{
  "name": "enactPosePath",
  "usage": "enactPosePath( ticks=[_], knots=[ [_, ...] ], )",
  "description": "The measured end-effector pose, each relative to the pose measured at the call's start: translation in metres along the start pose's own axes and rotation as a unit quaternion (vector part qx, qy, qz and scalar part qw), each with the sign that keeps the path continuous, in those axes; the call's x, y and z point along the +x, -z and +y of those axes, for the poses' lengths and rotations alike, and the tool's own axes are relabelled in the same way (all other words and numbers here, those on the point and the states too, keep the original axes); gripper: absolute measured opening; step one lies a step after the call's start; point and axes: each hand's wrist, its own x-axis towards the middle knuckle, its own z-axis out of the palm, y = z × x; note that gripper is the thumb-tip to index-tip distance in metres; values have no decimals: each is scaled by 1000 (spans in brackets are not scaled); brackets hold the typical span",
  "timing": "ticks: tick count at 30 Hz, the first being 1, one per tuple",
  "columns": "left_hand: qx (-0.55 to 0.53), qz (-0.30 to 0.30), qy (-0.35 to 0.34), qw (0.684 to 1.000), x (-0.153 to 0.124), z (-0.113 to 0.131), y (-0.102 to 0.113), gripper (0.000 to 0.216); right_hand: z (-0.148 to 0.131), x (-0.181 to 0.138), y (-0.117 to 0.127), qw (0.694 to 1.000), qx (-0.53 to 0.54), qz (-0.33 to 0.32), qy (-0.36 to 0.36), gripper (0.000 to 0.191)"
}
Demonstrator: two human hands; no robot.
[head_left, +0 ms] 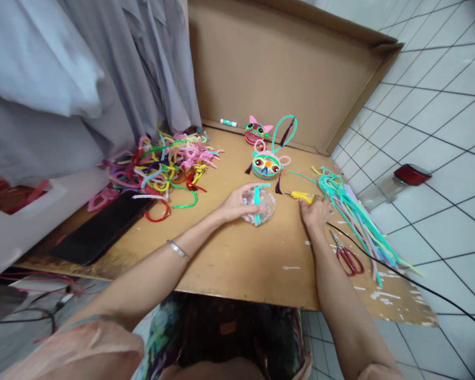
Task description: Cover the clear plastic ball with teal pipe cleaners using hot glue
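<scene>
My left hand (pixel 239 205) is closed around a clear, faceted round container (pixel 267 212) with a turquoise pipe cleaner (pixel 257 198) running across it. The left thumb lies over the strip. To the right, my right hand (pixel 315 212) wraps round a yellow hot glue gun (pixel 302 197), its nozzle pointing left toward the container. The hand hides the gun's handle. Just beyond the container sits a decorated round animal head (pixel 266 164) with pink loop ears, a turquoise loop and dark tassels. A second head (pixel 255 132) with pink pointed ears stands behind it.
Tangled pipe cleaners (pixel 170 163) are heaped at the left beside a black phone-like slab (pixel 103 229). Straight pipe cleaners (pixel 356 221) lie at the right, near red-handled scissors (pixel 347 256) and a black cord (pixel 391 268). A glue stick (pixel 228 123) rests by the cardboard wall (pixel 277 68).
</scene>
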Motion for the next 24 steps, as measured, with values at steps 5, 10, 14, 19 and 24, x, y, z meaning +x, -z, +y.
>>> enactPosePath(
  ticks=[5,10,14,19,24],
  knots=[
    [31,18,-45,998,1,-1,-1,71,-25,-13,9,955,201,89,197,38],
    [8,13,-27,1000,1,0,-5,75,-70,-47,40,856,304,117,401,34],
    [7,14,-25,1000,1,0,-6,73,-87,-58,56,845,294,159,417,15],
    [5,12,-30,999,1,2,-6,71,-88,-60,59,831,328,143,426,12],
    [18,18,-41,999,1,3,-5,69,-87,-63,60,825,304,151,452,13]
  ],
)
